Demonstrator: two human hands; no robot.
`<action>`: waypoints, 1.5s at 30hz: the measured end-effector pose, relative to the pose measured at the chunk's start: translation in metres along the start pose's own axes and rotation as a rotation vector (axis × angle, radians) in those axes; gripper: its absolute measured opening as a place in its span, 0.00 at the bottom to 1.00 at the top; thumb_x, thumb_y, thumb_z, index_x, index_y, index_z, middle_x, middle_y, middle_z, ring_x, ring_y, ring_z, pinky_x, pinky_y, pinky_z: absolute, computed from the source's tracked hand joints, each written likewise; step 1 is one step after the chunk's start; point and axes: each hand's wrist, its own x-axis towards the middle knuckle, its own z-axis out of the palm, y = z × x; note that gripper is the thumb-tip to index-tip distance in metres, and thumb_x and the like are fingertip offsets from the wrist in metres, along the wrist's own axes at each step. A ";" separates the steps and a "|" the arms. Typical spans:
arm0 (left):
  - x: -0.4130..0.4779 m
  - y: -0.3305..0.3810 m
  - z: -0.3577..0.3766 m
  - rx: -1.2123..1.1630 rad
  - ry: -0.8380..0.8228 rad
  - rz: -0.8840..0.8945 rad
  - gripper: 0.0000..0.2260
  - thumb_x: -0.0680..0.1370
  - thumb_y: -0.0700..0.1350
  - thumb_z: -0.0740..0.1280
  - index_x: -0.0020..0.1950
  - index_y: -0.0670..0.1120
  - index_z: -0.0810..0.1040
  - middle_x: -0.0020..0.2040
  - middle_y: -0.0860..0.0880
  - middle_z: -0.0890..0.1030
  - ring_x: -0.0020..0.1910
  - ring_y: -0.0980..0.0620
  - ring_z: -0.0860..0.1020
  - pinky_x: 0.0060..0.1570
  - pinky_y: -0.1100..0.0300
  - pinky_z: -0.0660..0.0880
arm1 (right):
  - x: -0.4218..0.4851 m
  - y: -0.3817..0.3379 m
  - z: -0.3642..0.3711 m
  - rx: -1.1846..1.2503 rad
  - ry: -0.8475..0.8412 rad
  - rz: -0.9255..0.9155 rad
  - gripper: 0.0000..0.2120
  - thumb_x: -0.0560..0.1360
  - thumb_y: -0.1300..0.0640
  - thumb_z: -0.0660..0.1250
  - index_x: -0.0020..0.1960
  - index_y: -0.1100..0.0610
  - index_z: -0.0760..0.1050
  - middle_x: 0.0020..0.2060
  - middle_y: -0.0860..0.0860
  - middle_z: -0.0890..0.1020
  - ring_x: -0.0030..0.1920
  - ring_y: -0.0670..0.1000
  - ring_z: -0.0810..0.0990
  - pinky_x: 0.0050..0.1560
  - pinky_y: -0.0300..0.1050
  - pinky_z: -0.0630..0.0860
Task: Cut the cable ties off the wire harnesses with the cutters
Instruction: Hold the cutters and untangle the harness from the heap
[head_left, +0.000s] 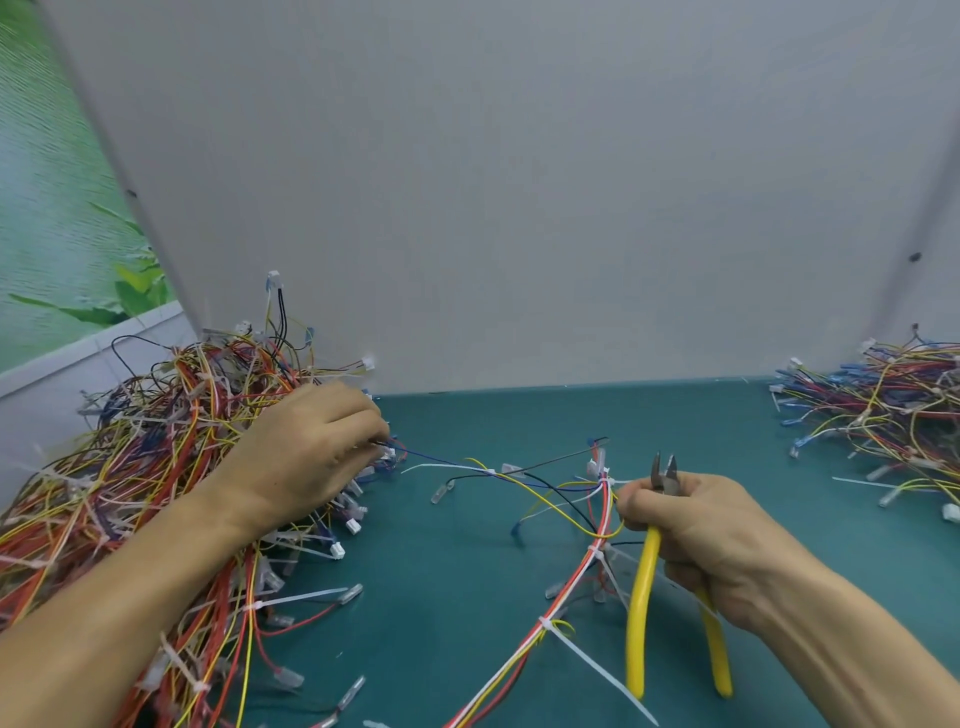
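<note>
One wire harness (566, 597) of red, white and yellow wires runs across the green mat from the bottom centre up to my right hand, bound by white cable ties (597, 552). My right hand (711, 540) grips the yellow-handled cutters (644, 597), jaws pointing up and slightly apart, and its fingertips also pinch the harness near its top tie. My left hand (306, 457) rests on the big tangled pile of harnesses (145, 467) at the left, fingers pinched on thin wires that lead toward the harness.
A second heap of wires (883, 410) lies at the far right. Grey panels (519, 182) wall in the back and sides of the green mat (467, 571). Loose connectors and tie tails are scattered between the piles.
</note>
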 end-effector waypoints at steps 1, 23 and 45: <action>0.000 0.000 0.000 0.002 0.004 0.013 0.05 0.70 0.39 0.76 0.43 0.42 0.82 0.41 0.48 0.81 0.39 0.46 0.79 0.37 0.51 0.78 | 0.000 0.000 0.000 0.002 0.001 0.001 0.06 0.70 0.68 0.68 0.36 0.61 0.77 0.28 0.55 0.68 0.19 0.45 0.57 0.21 0.33 0.54; -0.007 0.004 0.013 0.060 -0.076 0.069 0.06 0.75 0.40 0.64 0.43 0.41 0.81 0.40 0.46 0.79 0.36 0.44 0.76 0.32 0.54 0.76 | 0.000 0.000 -0.001 0.011 -0.013 0.007 0.06 0.70 0.69 0.68 0.37 0.61 0.77 0.31 0.56 0.66 0.20 0.46 0.57 0.22 0.33 0.55; 0.004 0.013 0.002 -0.235 0.065 -0.326 0.07 0.75 0.34 0.69 0.49 0.44 0.79 0.40 0.52 0.79 0.37 0.53 0.78 0.39 0.59 0.75 | -0.006 -0.002 0.004 -0.083 -0.017 -0.038 0.05 0.70 0.68 0.67 0.37 0.61 0.77 0.32 0.57 0.66 0.22 0.47 0.57 0.25 0.36 0.54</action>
